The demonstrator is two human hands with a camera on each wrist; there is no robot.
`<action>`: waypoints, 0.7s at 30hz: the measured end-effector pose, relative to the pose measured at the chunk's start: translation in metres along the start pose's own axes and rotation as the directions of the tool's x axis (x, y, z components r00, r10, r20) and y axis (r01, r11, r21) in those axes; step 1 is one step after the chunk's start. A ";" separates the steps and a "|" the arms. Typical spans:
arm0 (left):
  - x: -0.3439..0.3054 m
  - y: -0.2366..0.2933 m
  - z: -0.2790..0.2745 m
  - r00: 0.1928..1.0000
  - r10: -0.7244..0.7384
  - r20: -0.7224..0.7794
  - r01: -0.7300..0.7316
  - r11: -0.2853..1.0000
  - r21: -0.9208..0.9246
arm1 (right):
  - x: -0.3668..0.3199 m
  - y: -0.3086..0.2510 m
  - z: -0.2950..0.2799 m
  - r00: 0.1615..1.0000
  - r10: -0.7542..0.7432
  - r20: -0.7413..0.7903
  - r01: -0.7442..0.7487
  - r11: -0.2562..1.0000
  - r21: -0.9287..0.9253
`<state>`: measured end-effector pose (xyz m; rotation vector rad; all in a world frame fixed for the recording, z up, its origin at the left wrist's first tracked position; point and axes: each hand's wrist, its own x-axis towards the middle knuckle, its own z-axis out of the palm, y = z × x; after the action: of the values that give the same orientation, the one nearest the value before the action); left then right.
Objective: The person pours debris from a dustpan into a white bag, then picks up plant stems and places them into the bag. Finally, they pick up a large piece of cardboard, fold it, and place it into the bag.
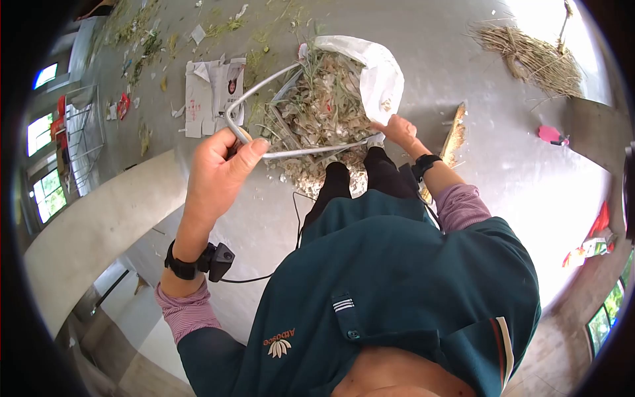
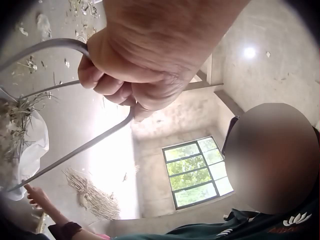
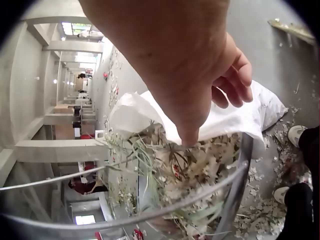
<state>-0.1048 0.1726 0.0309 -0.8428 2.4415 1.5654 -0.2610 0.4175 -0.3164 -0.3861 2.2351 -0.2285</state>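
Note:
My left hand (image 1: 221,162) grips a bent grey metal tube handle (image 1: 233,109), with the fingers curled round it. The tube's two arms run to either side of a heap of litter (image 1: 331,106), pale scraps mixed with green and dry stalks. A metal side edge (image 3: 242,160) shows beside the heap in the right wrist view. Opposite, my right hand (image 1: 399,132) pinches the rim of a white woven sack (image 1: 382,76), its thumb side down over the sack's edge. The sack drapes along the heap's far right side. Its inside is mostly hidden by litter.
More scraps lie on the floor round my shoes. Flattened cardboard (image 1: 215,92) lies left of the heap, and a strip of wood (image 1: 455,135) to its right. A bundle of straw (image 1: 532,59) is farther off. A curved pale wall (image 1: 112,205) stands at left.

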 end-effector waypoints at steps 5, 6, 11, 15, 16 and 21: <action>-0.003 0.014 0.007 0.997 0.046 0.059 -0.039 0.993 -0.111 | 0.012 0.027 0.045 0.972 -0.057 -0.229 0.058 0.998 -0.005; -0.005 0.017 0.009 0.995 0.073 0.070 -0.064 0.991 -0.117 | 0.014 0.030 0.045 0.979 -0.029 -0.200 0.038 0.998 0.043; -0.007 0.017 0.004 0.989 0.125 0.076 -0.119 0.989 -0.089 | 0.017 0.028 0.039 0.965 -0.085 -0.250 0.130 0.977 0.169; -0.002 0.018 0.002 0.995 0.092 0.045 -0.088 0.992 -0.087 | 0.030 0.045 0.042 0.966 -0.103 -0.237 0.192 0.900 0.391; 0.000 0.018 0.002 0.995 0.095 0.033 -0.092 0.992 -0.084 | 0.029 0.054 0.042 0.966 -0.104 -0.235 0.192 0.900 0.392; 0.017 0.025 -0.009 0.997 0.020 -0.074 -0.031 0.988 -0.153 | -0.006 0.067 0.016 0.983 -0.142 0.113 -0.027 0.504 0.864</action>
<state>-0.1308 0.1659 0.0487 -0.9115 2.4132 1.7826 -0.2582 0.4816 -0.3420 0.0898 1.6441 -1.2578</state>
